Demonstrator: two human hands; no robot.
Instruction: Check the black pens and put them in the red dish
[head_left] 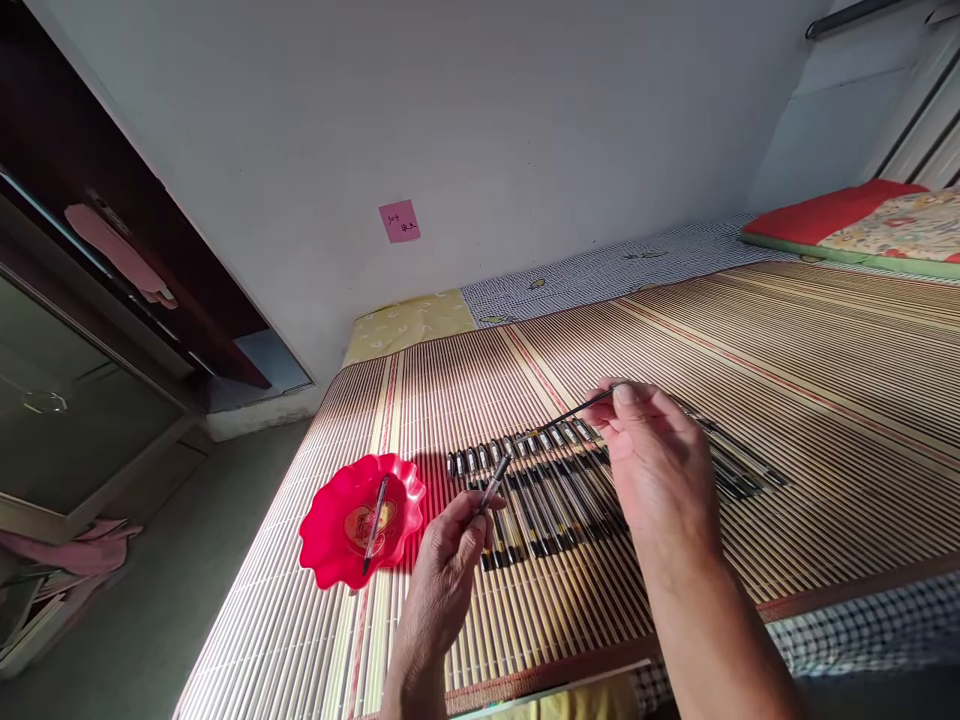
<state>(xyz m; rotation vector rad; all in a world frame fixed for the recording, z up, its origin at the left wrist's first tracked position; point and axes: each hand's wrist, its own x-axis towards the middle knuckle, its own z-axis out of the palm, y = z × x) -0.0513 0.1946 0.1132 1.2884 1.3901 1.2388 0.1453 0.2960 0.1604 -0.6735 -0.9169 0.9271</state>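
Note:
My left hand (448, 555) is closed around a clear pen barrel (495, 482), its open-looking end pointing up and to the right. Between the thumb and fingers of my right hand (660, 460) is a thin dark pen refill (571, 411), which slants down to the left toward the barrel's upper end; the two look slightly apart. Beneath my hands lie a row of black pen caps (484, 457) and a row of clear pen barrels (551, 512). More thin dark refills (739, 458) lie right of my right hand, which partly hides them. A pen (375, 525) rests in the red scalloped dish (322, 532).
A striped bamboo mat (810, 400) covers the bed, which meets a white wall bearing a pink note (400, 221). Folded red and floral bedding (847, 220) lies at the far right. The floor (247, 500) and a glass-fronted cabinet (67, 400) are on the left.

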